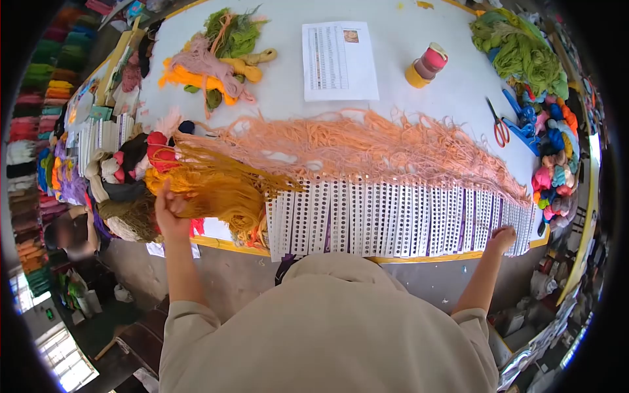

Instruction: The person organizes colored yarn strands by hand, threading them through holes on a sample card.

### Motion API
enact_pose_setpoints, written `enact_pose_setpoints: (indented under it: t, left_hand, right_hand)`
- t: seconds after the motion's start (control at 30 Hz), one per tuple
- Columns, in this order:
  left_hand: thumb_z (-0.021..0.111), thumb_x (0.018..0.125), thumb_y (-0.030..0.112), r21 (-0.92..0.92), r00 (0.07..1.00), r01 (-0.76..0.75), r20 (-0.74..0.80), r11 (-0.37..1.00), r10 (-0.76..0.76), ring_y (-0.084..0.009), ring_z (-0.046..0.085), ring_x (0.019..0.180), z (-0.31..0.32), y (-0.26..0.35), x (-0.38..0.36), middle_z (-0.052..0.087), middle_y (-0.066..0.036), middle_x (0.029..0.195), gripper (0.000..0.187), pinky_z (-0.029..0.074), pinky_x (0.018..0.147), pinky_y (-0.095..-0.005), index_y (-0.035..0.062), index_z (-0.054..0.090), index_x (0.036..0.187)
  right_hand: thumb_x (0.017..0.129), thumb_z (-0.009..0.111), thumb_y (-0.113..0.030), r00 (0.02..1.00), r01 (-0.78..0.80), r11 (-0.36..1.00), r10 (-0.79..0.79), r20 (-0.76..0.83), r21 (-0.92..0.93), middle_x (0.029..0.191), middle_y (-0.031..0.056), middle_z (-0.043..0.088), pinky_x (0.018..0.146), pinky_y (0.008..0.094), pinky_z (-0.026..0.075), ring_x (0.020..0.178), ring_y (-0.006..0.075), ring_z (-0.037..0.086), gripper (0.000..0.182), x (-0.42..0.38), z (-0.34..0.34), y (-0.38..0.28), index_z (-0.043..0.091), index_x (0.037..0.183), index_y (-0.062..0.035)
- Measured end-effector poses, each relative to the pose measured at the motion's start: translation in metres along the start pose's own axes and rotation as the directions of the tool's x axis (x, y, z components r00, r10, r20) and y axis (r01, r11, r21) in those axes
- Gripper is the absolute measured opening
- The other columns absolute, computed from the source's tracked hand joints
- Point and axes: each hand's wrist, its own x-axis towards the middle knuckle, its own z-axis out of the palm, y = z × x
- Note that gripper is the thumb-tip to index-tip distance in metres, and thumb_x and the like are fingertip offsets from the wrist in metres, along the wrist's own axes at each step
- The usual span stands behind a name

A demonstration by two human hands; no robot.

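Note:
My left hand (171,213) is at the left edge of a heap of mustard-yellow yarn (226,196), fingers partly bent and apart, touching or just beside the strands. My right hand (503,240) is closed over the near right end of a long row of white cards with punched holes (367,219); what its fingers grip, if anything, is hidden. Peach and pink threads (367,144) hang in tufts from the cards' far ends and spread across the white table (282,65).
Farther back lie green, mauve and orange skeins (219,65), a printed sheet (337,62) and stacked thread spools (426,65). Red-handled scissors (500,131) and a blue tool (522,121) lie at the right. Green yarn (521,49) and colourful skeins (557,157) line the right edge.

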Motion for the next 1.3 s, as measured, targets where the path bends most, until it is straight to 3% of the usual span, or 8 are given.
enact_pose_setpoints:
  t: [0.13,0.2,0.3,0.33,0.5,0.77,1.07,1.3]
  left_hand:
    - [0.06,0.092,0.021,0.208,0.829,0.514,0.128,0.832,-0.544,-0.0034,0.03,0.043,0.029,-0.117,-0.006,0.04,0.006,0.057,0.017,0.023,0.038,-0.0186,0.0121,0.065,0.106]
    - [0.064,0.089,0.023,0.35,0.64,0.723,-0.014,0.596,-0.768,-0.0036,0.034,0.043,0.048,-0.182,-0.006,0.045,0.006,0.058,0.016,0.025,0.037,-0.019,0.0079,0.065,0.095]
    - [0.067,0.082,0.017,0.761,0.768,0.49,-0.147,0.425,-0.623,-0.0092,0.046,0.043,0.061,-0.251,-0.013,0.06,-0.004,0.063,0.014,0.033,0.037,-0.0224,0.0032,0.068,0.086]
    - [0.067,0.081,0.014,0.844,0.84,0.364,-0.115,0.394,-0.53,-0.0106,0.048,0.043,0.057,-0.272,-0.011,0.057,-0.002,0.059,0.012,0.034,0.038,-0.0244,0.0019,0.068,0.081]
    - [0.067,0.082,0.012,0.948,0.895,0.111,0.035,0.298,-0.444,-0.0115,0.049,0.044,0.074,-0.278,-0.027,0.056,-0.003,0.056,0.012,0.037,0.04,-0.0259,0.0006,0.065,0.081]
    - [0.063,0.084,0.009,0.742,0.753,0.468,-0.051,0.479,-0.657,-0.0109,0.047,0.044,0.076,-0.273,-0.02,0.054,-0.002,0.055,0.011,0.033,0.04,-0.0251,0.0029,0.06,0.076]
    - [0.056,0.088,0.007,0.983,0.784,0.0,0.113,0.182,-0.611,-0.0111,0.043,0.047,0.075,-0.27,-0.006,0.051,-0.002,0.06,0.008,0.032,0.043,-0.0251,0.003,0.059,0.082]
    - [0.059,0.088,0.011,0.412,0.556,0.755,0.009,0.51,-0.831,-0.0113,0.046,0.053,0.072,-0.244,-0.012,0.061,-0.005,0.072,0.013,0.039,0.048,-0.0239,0.0048,0.063,0.098]
  right_hand:
    - [0.09,0.046,-0.008,0.638,0.65,0.742,-0.416,0.648,-0.164,0.075,-0.0045,0.053,0.045,0.0193,0.036,0.058,0.0038,0.044,0.028,-0.015,0.078,0.09,0.05,0.117,-0.0115]
    - [0.091,0.052,-0.009,0.713,0.073,0.966,0.124,0.69,-0.25,0.079,-0.0077,0.051,0.048,0.0189,0.038,0.064,0.0031,0.044,0.03,-0.163,0.159,0.055,0.053,0.12,-0.0123]
    - [0.091,0.056,-0.011,0.31,0.549,0.831,-0.1,0.945,-0.092,0.074,-0.0038,0.056,0.05,0.0228,0.042,0.059,0.0054,0.048,0.015,-0.256,0.235,0.115,0.059,0.106,-0.0149]
    - [0.092,0.054,-0.022,0.26,0.51,0.838,0.067,0.963,-0.196,0.077,0.0173,0.064,0.06,0.0443,0.048,0.067,0.0357,0.063,0.012,-0.294,0.249,0.083,0.056,0.099,-0.0122]
    - [0.091,0.054,-0.018,0.038,0.698,0.716,-0.03,0.999,-0.005,0.08,0.0142,0.064,0.063,0.0424,0.049,0.069,0.0344,0.063,0.013,-0.337,0.296,0.115,0.058,0.1,-0.011]
    - [0.092,0.053,-0.02,0.018,0.633,0.763,0.156,0.988,-0.132,0.072,0.0132,0.064,0.06,0.0405,0.05,0.063,0.0293,0.064,0.014,-0.338,0.301,0.106,0.051,0.102,-0.0098]
    - [0.092,0.057,-0.018,0.069,0.467,0.868,0.158,0.985,-0.172,0.06,0.006,0.058,0.048,0.0306,0.046,0.048,0.016,0.056,0.017,-0.335,0.305,0.109,0.048,0.099,-0.0056]
    - [0.085,0.064,-0.019,0.068,0.452,0.83,0.333,0.941,-0.326,0.074,0.0104,0.065,0.062,0.0349,0.05,0.067,0.0228,0.066,0.02,-0.331,0.305,0.106,0.055,0.097,-0.0043]
